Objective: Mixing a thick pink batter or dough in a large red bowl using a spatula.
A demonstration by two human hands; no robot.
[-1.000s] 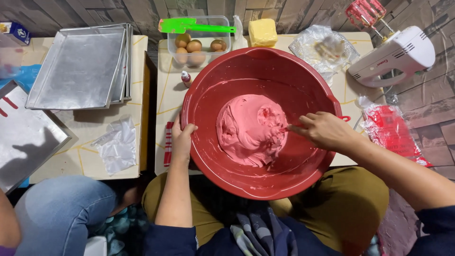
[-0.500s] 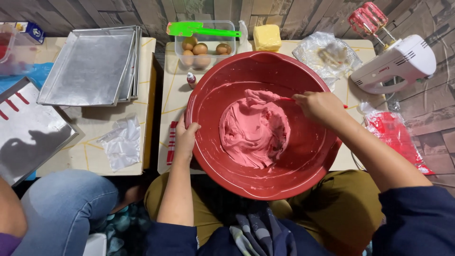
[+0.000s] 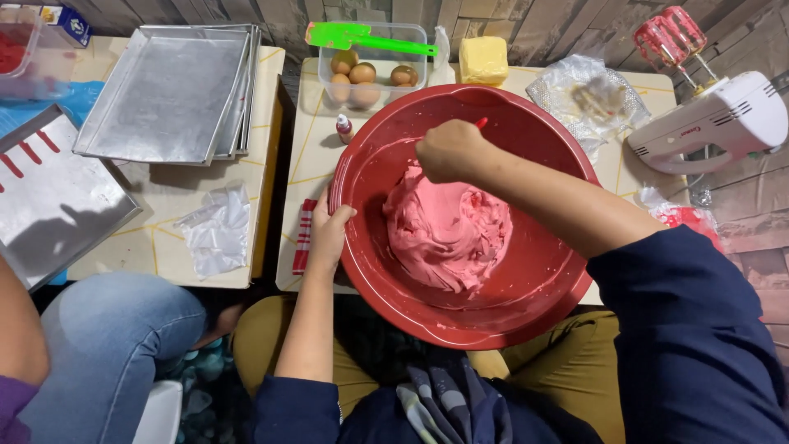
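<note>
Half a second before, the right hand [image 3: 450, 150] had been at the right side of the big red mixing bowl [image 3: 567, 279]; now it had swung across to the bowl's far rim, and the pink batter [image 3: 448, 234] had been pulled into a taller, folded heap. The left hand [image 3: 330, 234] had not shifted.

Left of the bowl, the left hand gripped the bowl's near-left rim — fingers curled over the edge, thumb outside. In the middle of the bowl lay the batter, just below and touching the right hand's side. The right hand was closed in a fist around a red-handled tool [image 3: 481, 122], whose tip stuck out beyond the knuckles toward the bowl's far rim; its working end was hidden in the batter.

The bowl sat on a pale tiled table [image 3: 308, 148]. Far left of the bowl a stack of metal baking trays [image 3: 168, 90] rested on a second table, with a crumpled plastic bag [image 3: 218, 228] nearer. Behind the bowl stood a clear tub of eggs [image 3: 362, 74] with a green spatula [image 3: 362, 37] across it, and a yellow butter block [image 3: 482, 59]. Right of the bowl lay a white hand mixer [image 3: 715, 123] — its beaters pink-coated. A stone-pattern wall ran behind.
</note>
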